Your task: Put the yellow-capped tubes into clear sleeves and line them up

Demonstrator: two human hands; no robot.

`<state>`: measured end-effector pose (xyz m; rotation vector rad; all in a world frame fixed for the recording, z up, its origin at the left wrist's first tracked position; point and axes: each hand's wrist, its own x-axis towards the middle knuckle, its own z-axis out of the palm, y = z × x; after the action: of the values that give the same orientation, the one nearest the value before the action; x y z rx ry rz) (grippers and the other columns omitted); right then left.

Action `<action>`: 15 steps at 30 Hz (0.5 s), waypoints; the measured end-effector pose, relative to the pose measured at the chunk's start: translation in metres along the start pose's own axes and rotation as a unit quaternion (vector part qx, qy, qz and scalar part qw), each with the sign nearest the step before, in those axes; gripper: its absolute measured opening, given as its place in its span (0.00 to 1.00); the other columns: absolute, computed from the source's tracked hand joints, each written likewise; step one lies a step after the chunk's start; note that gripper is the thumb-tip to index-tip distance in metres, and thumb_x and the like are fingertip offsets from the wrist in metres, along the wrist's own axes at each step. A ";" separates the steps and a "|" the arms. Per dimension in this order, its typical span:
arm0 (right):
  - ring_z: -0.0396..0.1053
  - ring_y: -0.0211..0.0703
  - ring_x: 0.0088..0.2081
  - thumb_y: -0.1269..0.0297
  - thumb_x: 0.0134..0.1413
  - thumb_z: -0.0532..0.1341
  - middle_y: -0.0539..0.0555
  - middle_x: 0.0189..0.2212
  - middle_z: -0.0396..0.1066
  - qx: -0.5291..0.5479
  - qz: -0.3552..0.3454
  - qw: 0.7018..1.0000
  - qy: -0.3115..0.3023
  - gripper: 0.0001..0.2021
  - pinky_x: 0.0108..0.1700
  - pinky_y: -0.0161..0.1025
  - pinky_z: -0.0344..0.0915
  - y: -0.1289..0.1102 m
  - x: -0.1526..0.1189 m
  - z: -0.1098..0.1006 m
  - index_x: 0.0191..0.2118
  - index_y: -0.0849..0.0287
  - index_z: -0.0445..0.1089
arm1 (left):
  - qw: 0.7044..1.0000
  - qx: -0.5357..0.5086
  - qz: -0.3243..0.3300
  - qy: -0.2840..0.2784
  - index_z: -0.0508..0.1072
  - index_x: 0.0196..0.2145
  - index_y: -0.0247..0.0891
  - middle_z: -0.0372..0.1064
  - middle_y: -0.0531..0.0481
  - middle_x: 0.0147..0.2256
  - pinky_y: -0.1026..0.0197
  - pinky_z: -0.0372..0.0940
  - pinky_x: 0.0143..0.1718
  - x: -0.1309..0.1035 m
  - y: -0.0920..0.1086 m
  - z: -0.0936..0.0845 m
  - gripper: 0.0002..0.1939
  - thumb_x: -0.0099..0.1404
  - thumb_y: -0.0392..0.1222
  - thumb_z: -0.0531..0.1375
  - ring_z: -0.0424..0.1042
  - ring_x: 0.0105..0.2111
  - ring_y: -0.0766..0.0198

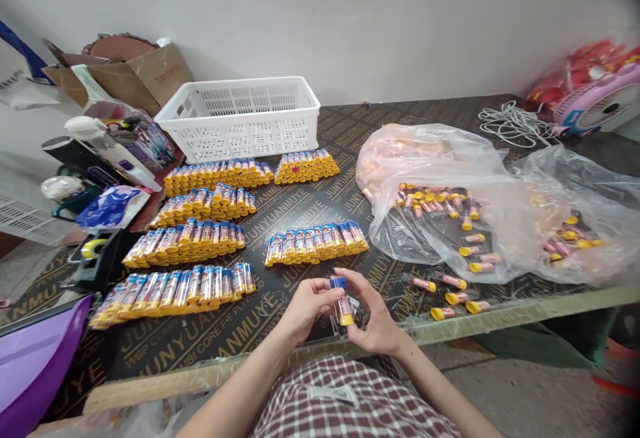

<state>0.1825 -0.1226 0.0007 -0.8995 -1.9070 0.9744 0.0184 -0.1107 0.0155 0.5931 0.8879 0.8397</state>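
Between my two hands, near the table's front edge, is a small tube (344, 307) with a blue top end and a yellow bottom end. My left hand (311, 305) pinches it near the blue end with thumb and fingers. From the other side my right hand (373, 315) curls round it, its fingertips at the yellow end and the upper part. A bit of clear plastic shows behind the tube; what it is I cannot make out. Just beyond my hands lies a stacked row of like tubes (316, 243), yellow ends facing me.
More stacked tube rows (175, 291) fill the left side, before a white plastic basket (245, 133). Clear bags (400, 158) of yellow-capped tubes lie right, with several loose tubes (450, 297) near the edge. A tape dispenser (95, 261), purple bin (55, 358) and pink fan (595, 105) stand around.
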 end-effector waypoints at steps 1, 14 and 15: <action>0.57 0.52 0.59 0.79 0.34 0.55 0.58 0.59 0.54 0.010 0.002 1.000 0.000 0.43 0.60 0.50 0.58 0.001 0.000 0.001 0.62 0.53 0.47 | 1.000 0.004 0.000 0.001 0.75 0.29 0.28 0.71 0.48 0.25 0.67 0.63 0.26 0.000 0.000 0.000 0.18 0.45 0.46 0.71 0.69 0.22 0.69; 0.60 0.51 0.57 0.79 0.34 0.55 0.58 0.58 0.57 0.068 -0.003 0.997 0.044 0.43 0.58 0.49 0.61 0.003 -0.004 0.006 0.62 0.53 0.47 | 1.000 0.005 -0.003 0.002 0.75 0.30 0.28 0.72 0.46 0.27 0.64 0.64 0.28 -0.002 -0.003 0.004 0.19 0.45 0.46 0.70 0.70 0.24 0.66; 0.60 0.51 0.57 0.79 0.35 0.55 0.58 0.58 0.57 0.067 -0.004 0.997 0.045 0.43 0.58 0.48 0.61 0.003 -0.004 0.006 0.62 0.53 0.47 | 1.000 0.004 -0.003 0.003 0.75 0.30 0.28 0.72 0.46 0.26 0.64 0.64 0.28 -0.002 -0.002 0.004 0.19 0.45 0.46 0.70 0.70 0.24 0.66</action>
<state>0.1799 -0.1266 -0.0052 -0.8422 -1.7466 1.0279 0.0217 -0.1143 0.0169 0.5946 0.8973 0.8342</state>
